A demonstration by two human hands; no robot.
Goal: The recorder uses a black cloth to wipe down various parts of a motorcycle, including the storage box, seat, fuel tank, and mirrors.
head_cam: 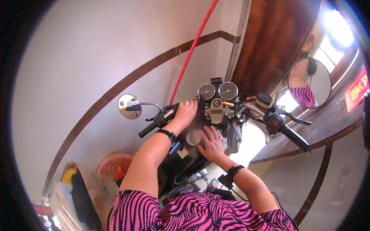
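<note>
A motorcycle stands before me, its dark fuel tank [199, 154] below the handlebars. My left hand [186, 113] reaches over the front of the tank beside the left handlebar; its fingertips and what they touch are hidden. My right hand [213, 143] lies with fingers spread on the tank, just right of the round fuel cap [193, 137]. Two round gauges [217, 91] sit above the metal top clamp [216, 111], which has a key [228, 103] beside it. The left grip [146, 130] and the right grip [295, 138] are both untouched.
Round mirrors stand at left [129, 106] and right [310, 83]. A red pole [192, 49] leans near the white wall. At lower left are a cardboard box [99, 190] with dark and yellow items and a red plastic basket [115, 165]. A wooden door [271, 37] rises behind the gauges.
</note>
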